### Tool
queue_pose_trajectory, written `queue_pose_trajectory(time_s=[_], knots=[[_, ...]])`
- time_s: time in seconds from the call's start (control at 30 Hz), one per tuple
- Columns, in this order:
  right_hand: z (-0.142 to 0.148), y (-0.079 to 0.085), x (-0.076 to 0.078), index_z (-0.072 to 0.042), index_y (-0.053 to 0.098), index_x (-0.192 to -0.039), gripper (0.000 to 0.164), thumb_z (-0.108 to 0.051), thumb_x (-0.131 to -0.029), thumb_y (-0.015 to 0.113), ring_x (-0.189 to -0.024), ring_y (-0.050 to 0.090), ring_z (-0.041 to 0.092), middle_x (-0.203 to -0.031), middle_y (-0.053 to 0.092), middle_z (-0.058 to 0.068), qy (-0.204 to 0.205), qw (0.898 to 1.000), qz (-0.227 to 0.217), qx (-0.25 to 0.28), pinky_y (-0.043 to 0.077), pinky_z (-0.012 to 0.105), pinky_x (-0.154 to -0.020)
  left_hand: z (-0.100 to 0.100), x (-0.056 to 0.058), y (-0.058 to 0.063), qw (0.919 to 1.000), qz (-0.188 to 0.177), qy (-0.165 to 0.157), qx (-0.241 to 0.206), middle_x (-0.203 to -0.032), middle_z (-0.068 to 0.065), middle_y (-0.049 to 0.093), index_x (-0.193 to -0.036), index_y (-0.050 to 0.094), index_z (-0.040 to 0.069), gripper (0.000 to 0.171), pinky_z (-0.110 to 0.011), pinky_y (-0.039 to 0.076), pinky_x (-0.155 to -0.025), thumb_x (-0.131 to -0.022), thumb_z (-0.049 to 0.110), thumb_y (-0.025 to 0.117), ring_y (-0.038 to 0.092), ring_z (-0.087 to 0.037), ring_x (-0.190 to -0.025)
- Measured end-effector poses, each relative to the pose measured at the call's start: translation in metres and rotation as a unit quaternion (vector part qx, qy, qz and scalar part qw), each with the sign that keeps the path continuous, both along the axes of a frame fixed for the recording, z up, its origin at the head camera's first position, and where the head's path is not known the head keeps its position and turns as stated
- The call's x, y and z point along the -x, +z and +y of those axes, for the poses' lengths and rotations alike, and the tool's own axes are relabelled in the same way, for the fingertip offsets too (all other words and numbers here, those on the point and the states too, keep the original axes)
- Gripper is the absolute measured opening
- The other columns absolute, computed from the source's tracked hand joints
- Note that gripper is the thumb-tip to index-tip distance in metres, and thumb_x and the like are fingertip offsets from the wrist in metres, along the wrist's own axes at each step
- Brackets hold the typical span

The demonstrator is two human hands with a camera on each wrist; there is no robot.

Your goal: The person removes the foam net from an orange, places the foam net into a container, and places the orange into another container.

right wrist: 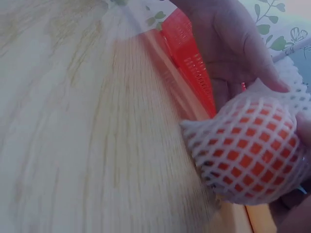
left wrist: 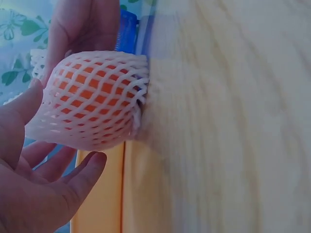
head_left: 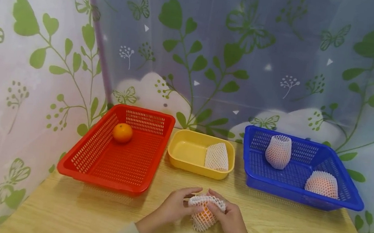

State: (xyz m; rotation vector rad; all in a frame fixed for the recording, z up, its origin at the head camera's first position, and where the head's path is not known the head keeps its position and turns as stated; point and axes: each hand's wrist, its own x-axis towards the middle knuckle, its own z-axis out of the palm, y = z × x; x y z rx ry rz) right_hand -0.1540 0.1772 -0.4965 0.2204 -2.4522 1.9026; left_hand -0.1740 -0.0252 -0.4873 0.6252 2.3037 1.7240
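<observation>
An orange (head_left: 206, 210) sits inside a white foam net (head_left: 203, 226), held just above the front of the table. My left hand (head_left: 177, 204) holds the net's upper edge from the left, thumb in front and fingers behind. From the right, my right hand (head_left: 233, 218) grips the same edge, its thumb over the front of the net. In the left wrist view the mesh of the foam net (left wrist: 92, 92) wraps the fruit, its narrow end gathered. The right wrist view shows the foam net (right wrist: 252, 150) between both hands, its upper part spread loosely.
A red basket (head_left: 107, 180) on the left holds a bare orange (head_left: 122, 133). Behind the hands, a yellow tray (head_left: 184, 166) contains a flat foam net (head_left: 217, 157). Two net-wrapped fruits, one upright (head_left: 278, 153) and one lower (head_left: 322, 184), lie in the blue basket (head_left: 289, 190).
</observation>
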Motion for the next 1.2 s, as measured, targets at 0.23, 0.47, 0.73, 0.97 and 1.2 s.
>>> queue_pose_trajectory(time_s=[0.23,0.47,0.73,0.97,1.2], knots=[[-0.006,0.006,0.002,0.004,0.073,-0.1,0.023,-0.013,-0.085,0.075,-0.087,0.068,0.008,-0.102,0.073,0.014,-0.073,0.997,0.007,0.037,0.055,0.022,-0.077,0.007,-0.004,-0.002,0.9995,-0.01,-0.018,-0.023,-0.124,-0.012,0.063,-0.128,0.06,0.004,0.049,-0.021,0.054,-0.081,-0.084,0.018,0.077,0.065,-0.021,-0.105],[-0.006,0.006,0.0,0.0,0.072,-0.104,0.025,-0.019,-0.087,0.074,-0.086,0.068,0.012,-0.096,0.073,0.009,-0.068,0.997,-0.018,0.011,0.055,0.023,-0.077,0.006,-0.005,0.002,0.9998,-0.007,-0.013,-0.016,-0.118,-0.006,0.066,-0.121,0.065,0.008,0.042,-0.019,0.052,-0.083,-0.083,0.018,0.078,0.064,-0.015,-0.103],[-0.001,0.005,-0.005,0.004,0.062,-0.118,0.037,-0.022,-0.092,0.067,-0.1,0.064,0.017,-0.11,0.069,0.012,0.005,0.998,-0.065,-0.021,0.051,0.023,-0.085,0.001,-0.004,0.001,0.9996,-0.009,-0.011,-0.023,-0.116,-0.005,0.067,-0.122,0.065,0.007,0.042,-0.021,0.053,-0.085,-0.082,0.012,0.077,0.064,-0.015,-0.103],[0.003,0.004,-0.002,0.004,0.06,-0.124,0.041,-0.019,-0.091,0.069,-0.099,0.064,0.01,-0.114,0.067,0.015,0.07,0.996,-0.05,-0.012,0.052,0.023,-0.086,0.002,-0.003,0.002,0.9985,0.022,0.035,-0.035,-0.111,-0.006,0.07,-0.105,0.073,0.006,0.024,-0.021,0.054,-0.081,-0.081,0.006,0.077,0.065,-0.02,-0.104],[0.004,0.001,0.004,0.001,0.056,-0.133,0.048,-0.017,-0.091,0.069,-0.105,0.062,0.007,-0.125,0.063,0.016,0.081,0.996,-0.028,-0.009,0.049,0.021,-0.09,0.004,-0.004,0.002,0.9935,0.05,0.101,-0.014,-0.096,-0.006,0.072,-0.089,0.074,0.004,0.014,-0.024,0.055,-0.077,-0.078,-0.005,0.076,0.065,-0.023,-0.098]])
